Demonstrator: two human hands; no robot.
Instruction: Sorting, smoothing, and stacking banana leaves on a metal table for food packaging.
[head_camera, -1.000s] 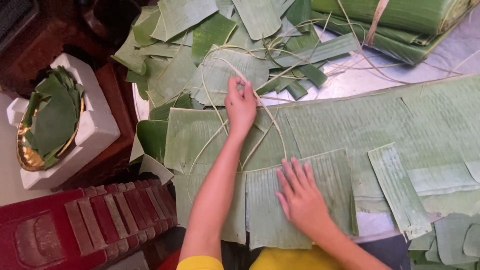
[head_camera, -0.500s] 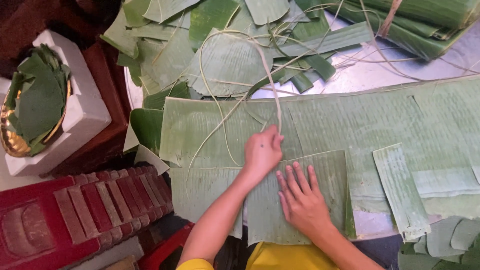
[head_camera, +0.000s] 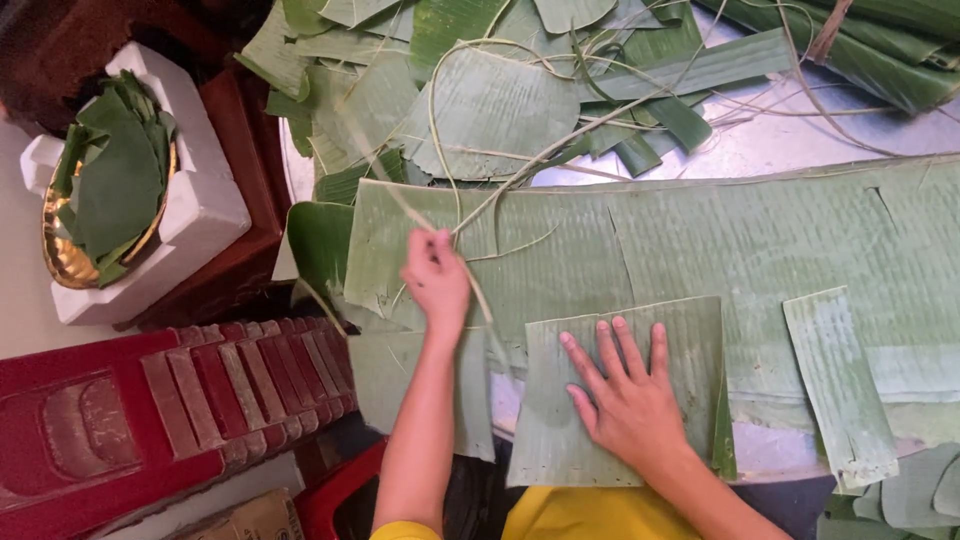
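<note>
The left hand is clenched on a thin strip running diagonally up-left to down-right, just left of the square leaf piece pressed flat on the bench by the released right hand.

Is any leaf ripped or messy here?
Yes. The long leaf across the table has small tears in it, by the strip the left hand pulls. Behind it, leaf scraps and thin strings lie tangled in a heap.
</note>
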